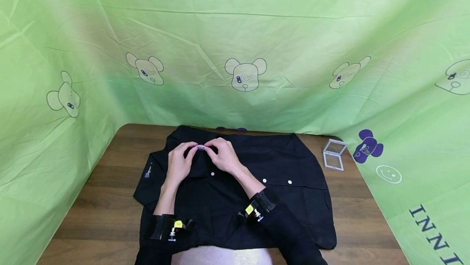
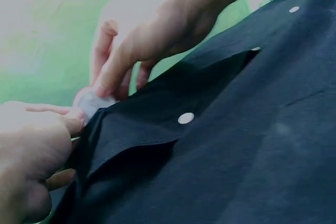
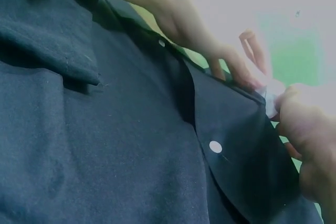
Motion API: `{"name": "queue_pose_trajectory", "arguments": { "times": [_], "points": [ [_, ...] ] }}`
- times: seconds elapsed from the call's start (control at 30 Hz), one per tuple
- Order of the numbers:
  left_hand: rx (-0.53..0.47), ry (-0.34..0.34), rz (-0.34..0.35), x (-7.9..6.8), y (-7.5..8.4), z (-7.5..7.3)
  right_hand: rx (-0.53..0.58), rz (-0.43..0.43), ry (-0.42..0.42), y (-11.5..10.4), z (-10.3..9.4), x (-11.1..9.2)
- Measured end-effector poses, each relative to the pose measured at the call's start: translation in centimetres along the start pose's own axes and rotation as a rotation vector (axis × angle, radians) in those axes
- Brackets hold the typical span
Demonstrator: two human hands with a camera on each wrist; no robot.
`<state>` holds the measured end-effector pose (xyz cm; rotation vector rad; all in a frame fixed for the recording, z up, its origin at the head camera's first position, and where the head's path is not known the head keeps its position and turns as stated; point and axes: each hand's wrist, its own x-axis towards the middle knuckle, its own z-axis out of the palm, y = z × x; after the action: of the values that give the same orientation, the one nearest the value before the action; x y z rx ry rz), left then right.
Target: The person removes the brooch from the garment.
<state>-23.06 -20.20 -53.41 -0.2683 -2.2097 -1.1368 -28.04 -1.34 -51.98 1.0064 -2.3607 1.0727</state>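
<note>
A black shirt [image 1: 235, 199] with small white buttons is spread on the table. At its upper left edge both hands pinch a small whitish piece [image 1: 200, 147], possibly a collar label; its kind is unclear. My left hand [image 1: 180, 163] grips it from the left between thumb and fingers. From the other side, my right hand [image 1: 224, 156] pinches it at close range. In the left wrist view the pale piece [image 2: 93, 102] lies at the cloth's raised edge, beside a white button [image 2: 186, 118]. The right wrist view shows the cloth lifted near the same piece [image 3: 271, 100].
A clear hinged case [image 1: 333, 161] lies opened at the table's right back corner. Green printed cloth [image 1: 191, 101] hangs around the wooden table [image 1: 95, 208]. A shirt sleeve [image 1: 150, 175] is folded out at the left.
</note>
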Motion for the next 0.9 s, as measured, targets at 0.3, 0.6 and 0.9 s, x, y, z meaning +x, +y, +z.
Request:
{"name": "queue_pose_trajectory", "arguments": {
  "times": [0.3,0.6,0.9],
  "points": [
    [0.020,-0.092,0.011,0.4,0.0,-1.9,0.009,0.027,0.057,-0.1,0.2,-0.1],
    [0.092,-0.183,0.033,0.0,-0.1,-1.3,0.012,0.037,0.059,-0.1,0.3,0.0],
    [0.122,-0.148,0.053,-0.2,-0.3,-0.8,0.003,0.022,0.067,-0.2,0.2,0.0]
  ]
}}
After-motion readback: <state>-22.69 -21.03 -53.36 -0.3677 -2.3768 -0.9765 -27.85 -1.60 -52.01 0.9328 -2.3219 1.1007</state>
